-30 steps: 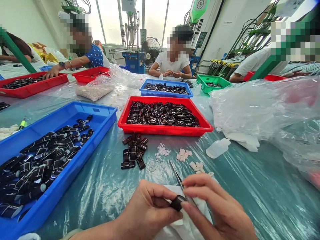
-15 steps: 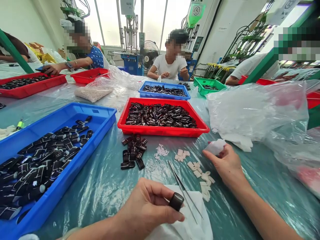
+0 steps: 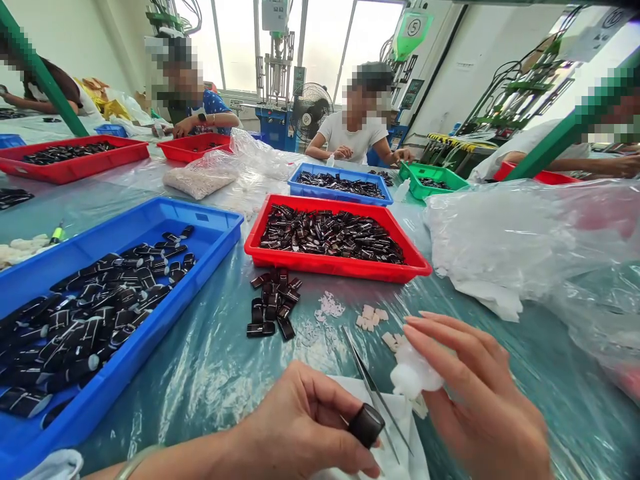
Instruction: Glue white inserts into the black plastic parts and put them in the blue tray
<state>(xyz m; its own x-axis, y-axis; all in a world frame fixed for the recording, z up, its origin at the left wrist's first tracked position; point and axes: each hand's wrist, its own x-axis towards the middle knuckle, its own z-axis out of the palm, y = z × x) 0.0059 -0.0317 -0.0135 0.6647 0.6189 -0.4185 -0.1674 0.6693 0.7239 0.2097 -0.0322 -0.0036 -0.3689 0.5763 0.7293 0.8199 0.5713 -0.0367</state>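
My left hand [image 3: 325,427] is closed on a short black plastic cap-like tube [image 3: 367,425], its end face turned up towards me. My right hand [image 3: 480,393] grips a small translucent white squeeze bottle [image 3: 415,371], tipped over so its nozzle end points left towards the tube, with a gap between them. Metal tweezers [image 3: 370,380] lie on a white cloth [image 3: 410,460] just beyond my left hand. Small cream-coloured pads [image 3: 371,317] are scattered on the table, some partly hidden behind the bottle. Thin white scraps [image 3: 329,305] lie beside them, left of the pads.
A red tray [image 3: 340,268] full of black parts stands ahead, and a blue tray [image 3: 220,233] of black parts is at left. Loose black parts [image 3: 273,303] lie between them. Clear plastic bags [image 3: 525,240] cover the right side. A co-worker [image 3: 355,137] sits opposite.
My right hand has brought the bottle left and nearer to me, tipping it towards the black tube. My left hand stays nearly in place. The view has shifted slightly.
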